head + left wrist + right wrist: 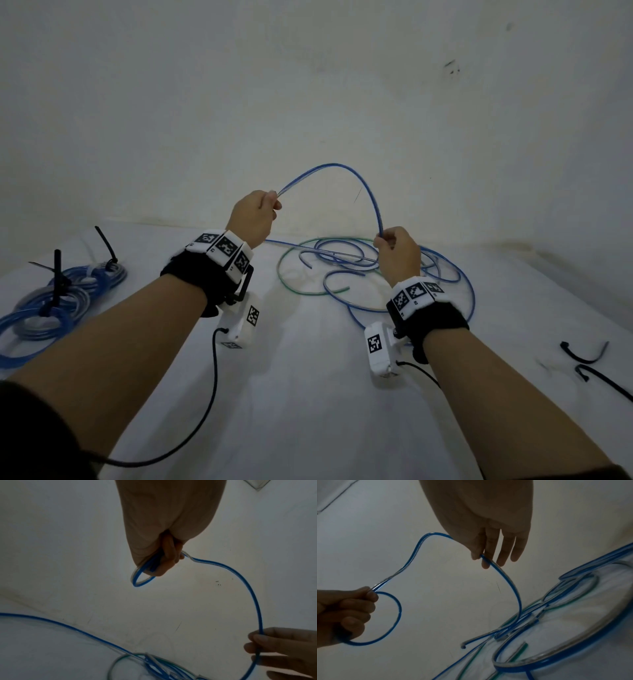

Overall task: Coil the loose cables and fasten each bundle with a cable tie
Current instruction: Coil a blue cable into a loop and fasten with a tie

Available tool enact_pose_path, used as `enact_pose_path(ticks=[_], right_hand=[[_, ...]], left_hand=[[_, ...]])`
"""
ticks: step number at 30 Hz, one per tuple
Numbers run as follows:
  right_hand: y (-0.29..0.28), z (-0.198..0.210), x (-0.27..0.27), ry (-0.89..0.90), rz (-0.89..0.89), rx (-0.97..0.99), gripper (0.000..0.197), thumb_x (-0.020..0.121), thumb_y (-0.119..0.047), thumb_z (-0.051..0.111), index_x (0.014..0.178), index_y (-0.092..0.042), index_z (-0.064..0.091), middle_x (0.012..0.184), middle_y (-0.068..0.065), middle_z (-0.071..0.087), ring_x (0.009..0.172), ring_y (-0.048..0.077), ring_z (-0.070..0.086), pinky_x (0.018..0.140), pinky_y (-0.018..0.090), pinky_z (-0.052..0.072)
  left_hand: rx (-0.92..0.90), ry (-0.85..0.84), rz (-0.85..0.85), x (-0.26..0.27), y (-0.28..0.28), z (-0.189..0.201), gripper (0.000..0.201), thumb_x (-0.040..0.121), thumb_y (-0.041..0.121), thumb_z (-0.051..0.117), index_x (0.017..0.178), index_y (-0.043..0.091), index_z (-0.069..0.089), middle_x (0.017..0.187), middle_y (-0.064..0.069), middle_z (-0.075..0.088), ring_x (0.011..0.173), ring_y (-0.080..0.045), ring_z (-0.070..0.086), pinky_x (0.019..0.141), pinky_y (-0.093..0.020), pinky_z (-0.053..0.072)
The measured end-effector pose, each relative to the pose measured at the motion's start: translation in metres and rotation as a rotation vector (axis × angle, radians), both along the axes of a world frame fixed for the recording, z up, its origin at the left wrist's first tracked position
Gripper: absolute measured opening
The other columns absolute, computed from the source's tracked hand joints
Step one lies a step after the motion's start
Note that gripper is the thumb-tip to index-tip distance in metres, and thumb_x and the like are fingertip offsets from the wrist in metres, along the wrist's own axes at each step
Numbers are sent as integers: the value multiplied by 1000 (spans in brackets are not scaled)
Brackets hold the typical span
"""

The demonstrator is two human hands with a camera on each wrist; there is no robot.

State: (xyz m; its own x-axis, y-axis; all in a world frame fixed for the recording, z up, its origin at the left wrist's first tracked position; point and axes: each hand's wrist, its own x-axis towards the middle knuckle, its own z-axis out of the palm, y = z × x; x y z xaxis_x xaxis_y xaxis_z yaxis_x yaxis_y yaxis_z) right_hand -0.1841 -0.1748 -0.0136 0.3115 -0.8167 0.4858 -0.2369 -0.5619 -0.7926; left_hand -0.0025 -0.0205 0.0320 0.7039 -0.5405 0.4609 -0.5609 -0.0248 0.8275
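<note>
A blue cable [356,178] arches in the air between both hands. My left hand [255,214] grips one end of it, with a small loop [139,577] hanging under the curled fingers. My right hand [394,245] pinches the cable [498,568] between thumb and forefinger, the other fingers straight. From there it drops to a loose tangle of blue cables [394,274] and a green cable [294,284] on the white table [308,377]. The same tangle [556,615] fills the lower right of the right wrist view.
Tied blue cable bundles [51,301] with black cable ties [56,277] lie at the table's left edge. Two loose black cable ties [589,359] lie at the right. A pale wall [308,85] rises behind the table. Black wrist-camera leads [212,394] trail below my forearms.
</note>
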Motion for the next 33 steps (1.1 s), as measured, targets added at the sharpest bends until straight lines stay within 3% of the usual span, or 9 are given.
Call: enact_pose_path(ticks=[4,7,13,16,19,22,28,31,33], right_hand=[[4,8,4,-112,81,-19,22,96,-8,46,106,0,64,88,9,66,80,15,56,61,7,39],[6,18,7,-201,90,23,28,99,-6,39,113,-2,62,83,7,65,76,16,57,62,9,46],[7,27,7,-306,110,191,12,96,-5,40,102,-11,47,78,7,68,60,16,53,59,29,47],[5,17,5,-185,98,186,7,96,-6,43,101,-9,47,92,14,70,66,18,57,61,30,47],[5,5,3,58,46,125,28,95,-11,51,121,-5,46,120,17,59,98,25,57,80,31,44],[8,-2,5,239,29,-9,64,92,-23,58,144,-4,26,145,19,32,132,32,32,108,40,29],[26,1,7,293,84,1,79,97,-32,47,150,-12,-8,156,17,-11,144,35,-4,114,45,11],[32,-2,3,531,20,-64,78,95,-29,51,151,-12,-1,155,19,-14,143,39,-1,112,48,19],[35,-8,2,646,-11,-180,65,92,-27,57,146,-14,23,154,20,-3,140,39,8,108,49,26]], left_hand=[[48,58,-127,-9,-1,0,35,100,27,36,70,18,52,64,-1,45,52,-17,40,51,-26,37],[229,-24,-250,-12,1,-4,33,100,29,36,76,14,54,65,-1,46,49,-14,42,48,-22,37],[299,24,-298,-19,7,-2,37,100,23,35,69,14,51,56,1,40,40,-8,34,41,-17,32],[217,80,-267,-19,9,2,38,100,22,35,66,13,50,55,-1,38,35,-5,32,40,-18,29],[173,129,-243,-19,8,4,39,100,22,36,64,12,49,55,-2,38,31,-3,31,38,-16,28],[159,194,-231,-22,4,2,40,99,21,36,63,12,50,51,-1,37,30,-5,30,37,-17,27],[93,414,-205,-20,2,2,40,97,22,36,62,9,49,38,6,34,30,-11,24,41,-21,24],[85,472,-168,-16,2,2,39,96,20,35,61,9,47,33,8,33,28,-11,22,44,-23,21],[65,499,-135,-13,3,1,41,97,22,34,61,9,47,31,8,33,26,-11,22,43,-23,23]])
